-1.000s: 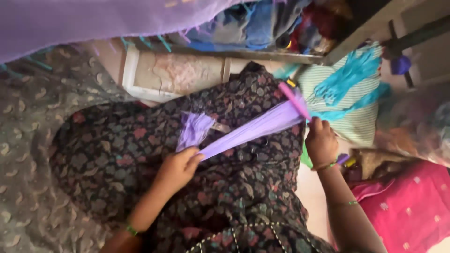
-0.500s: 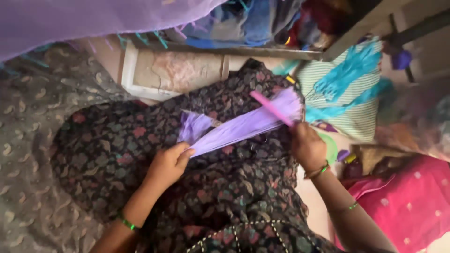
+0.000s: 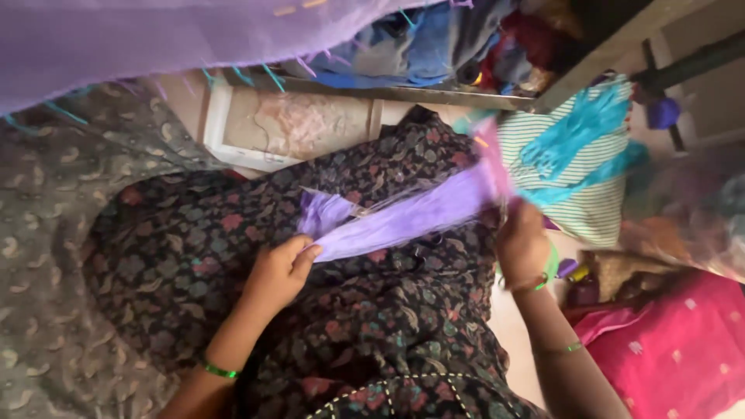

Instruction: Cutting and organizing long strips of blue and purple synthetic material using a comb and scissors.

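A bundle of lilac threads [image 3: 403,221] lies stretched across my lap, over dark floral cloth [image 3: 194,256]. My left hand [image 3: 281,270] pinches the bundle near its loose, frayed end. My right hand [image 3: 521,242] grips the other end, where a pink comb-like tool [image 3: 492,159] shows blurred above the fingers. The threads run taut between both hands.
Lilac fabric [image 3: 155,39] with a fringe hangs across the top. A striped cloth with turquoise tassels [image 3: 574,163] lies at the right, pink fabric [image 3: 675,349] at the lower right. Piled clothes [image 3: 434,46] sit behind a metal bar. Grey patterned cloth [image 3: 39,256] covers the left.
My right hand has moved the pink tool along the threads, first toward me and then up and right again. My left hand has kept its hold on the frayed end.
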